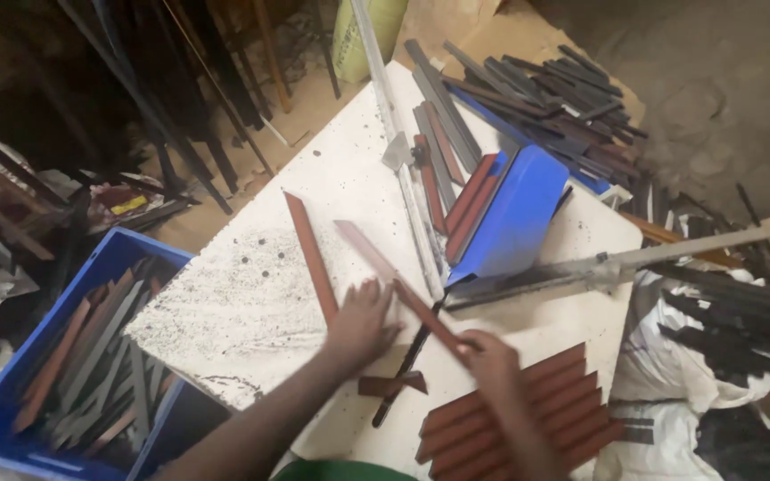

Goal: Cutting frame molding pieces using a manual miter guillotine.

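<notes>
My left hand [363, 322] rests on the white speckled board [251, 294], fingers touching the near end of a reddish-brown flat metal strip [312, 256]. My right hand [490, 358] grips a second reddish strip [383, 269] that runs diagonally up to the left over the board. Just below that hand lies a stack of reddish strips [514, 410], laid side by side. A short brown piece [391, 385] and a thin black rod [405, 363] lie between my forearms.
A blue crate [11, 374] of mixed metal strips stands at the lower left. A blue cutter guard [511, 218] and long lever handle [661, 251] sit right of centre. Dark strips [554, 89] are heaped at the back, long bars [180, 98] lean at the upper left.
</notes>
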